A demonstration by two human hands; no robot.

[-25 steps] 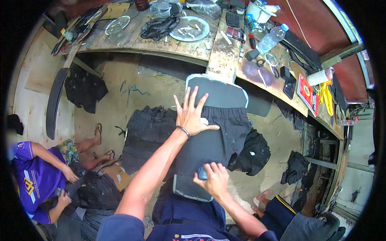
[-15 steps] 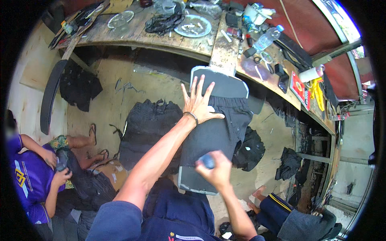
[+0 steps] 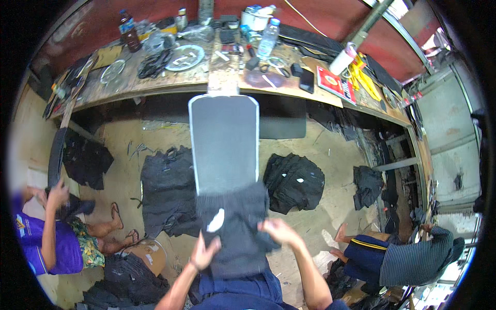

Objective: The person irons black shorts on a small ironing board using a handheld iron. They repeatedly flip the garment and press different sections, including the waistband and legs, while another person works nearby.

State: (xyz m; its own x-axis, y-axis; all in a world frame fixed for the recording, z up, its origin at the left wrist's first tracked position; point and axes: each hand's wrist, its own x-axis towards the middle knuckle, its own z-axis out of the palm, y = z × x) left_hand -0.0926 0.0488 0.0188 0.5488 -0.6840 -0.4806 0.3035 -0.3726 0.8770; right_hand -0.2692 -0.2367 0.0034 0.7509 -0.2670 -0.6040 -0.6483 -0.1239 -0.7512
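Observation:
Black shorts (image 3: 235,237) with a gathered waistband and a white mark hang over the near end of a long grey board (image 3: 225,139) with a pale edge. At their left side my left hand (image 3: 205,252) has its thumb over the cloth and its fingers along the edge, slightly blurred. On the opposite side my right hand (image 3: 280,231) is closed on the cloth, also smeared by motion. The far part of the board is bare.
Black garments (image 3: 294,182) lie piled right of the board, with more (image 3: 168,188) to its left. Beyond is a wooden workbench (image 3: 175,85) with a plate (image 3: 185,58), bottle (image 3: 268,39) and phone (image 3: 307,81). People sit at left (image 3: 51,243) and right (image 3: 413,258).
The shorts have come back along the board toward me. My left hand has left its flat position on them, and the dark bluish lump in my right hand is gone from it. My view has shifted.

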